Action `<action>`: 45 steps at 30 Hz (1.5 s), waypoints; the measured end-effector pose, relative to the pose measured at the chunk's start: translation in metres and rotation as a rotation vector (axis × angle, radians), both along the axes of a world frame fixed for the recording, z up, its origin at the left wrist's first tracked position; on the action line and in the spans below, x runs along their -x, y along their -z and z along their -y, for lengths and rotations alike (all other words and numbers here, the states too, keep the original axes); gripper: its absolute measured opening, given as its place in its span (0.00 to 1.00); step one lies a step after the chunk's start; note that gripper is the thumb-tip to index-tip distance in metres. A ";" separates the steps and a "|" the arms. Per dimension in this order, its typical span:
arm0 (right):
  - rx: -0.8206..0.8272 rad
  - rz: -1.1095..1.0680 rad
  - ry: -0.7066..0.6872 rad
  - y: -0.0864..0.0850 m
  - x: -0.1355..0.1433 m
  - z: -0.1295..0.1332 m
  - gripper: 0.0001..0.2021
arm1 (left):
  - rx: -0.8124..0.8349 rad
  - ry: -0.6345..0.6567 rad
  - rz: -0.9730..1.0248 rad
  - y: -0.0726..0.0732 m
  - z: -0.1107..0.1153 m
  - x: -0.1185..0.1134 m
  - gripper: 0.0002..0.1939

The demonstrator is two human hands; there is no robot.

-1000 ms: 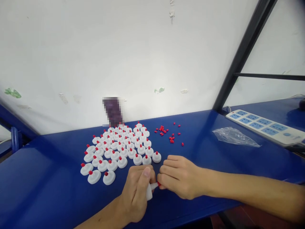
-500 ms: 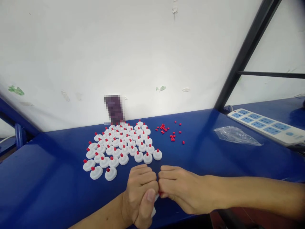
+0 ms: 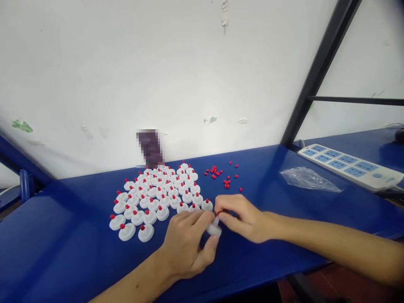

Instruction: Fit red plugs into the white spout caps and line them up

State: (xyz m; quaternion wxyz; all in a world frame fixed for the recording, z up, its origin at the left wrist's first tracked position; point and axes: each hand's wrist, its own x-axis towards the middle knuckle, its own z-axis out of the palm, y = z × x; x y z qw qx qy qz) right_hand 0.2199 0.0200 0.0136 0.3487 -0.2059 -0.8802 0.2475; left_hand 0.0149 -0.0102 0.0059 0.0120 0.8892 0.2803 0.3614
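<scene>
Between the thumb and fingers of my left hand [image 3: 191,242] is a white round cap [image 3: 214,229], tilted, its narrow tip pointing up. My right hand [image 3: 241,219] pinches a small red piece [image 3: 220,213] at that tip; the fingers partly cover it. To the left and behind my hands stand several white caps with red tips [image 3: 137,217], grouped closely on the blue table. Several loose red pieces [image 3: 226,184] lie scattered behind my right hand.
A clear plastic bag [image 3: 309,179] and a white power strip [image 3: 350,164] lie on the blue table [image 3: 78,219] at the right. A pixelated dark object [image 3: 151,147] leans by the wall. A black metal post [image 3: 315,80] rises at the back right.
Both hands have moved up and away from the table's front edge. My left fingers have opened from a fist around the white cap, which now shows between the hands.
</scene>
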 end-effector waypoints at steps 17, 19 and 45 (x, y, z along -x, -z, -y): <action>-0.206 0.582 0.394 0.006 -0.011 -0.041 0.10 | 0.068 0.179 -0.302 0.004 -0.002 0.003 0.10; -0.122 0.516 0.366 0.013 -0.012 -0.044 0.11 | 0.098 0.183 -0.308 0.003 -0.003 0.003 0.10; -0.105 0.307 0.552 -0.014 -0.034 -0.096 0.12 | 0.186 0.201 -0.237 0.006 -0.003 0.004 0.09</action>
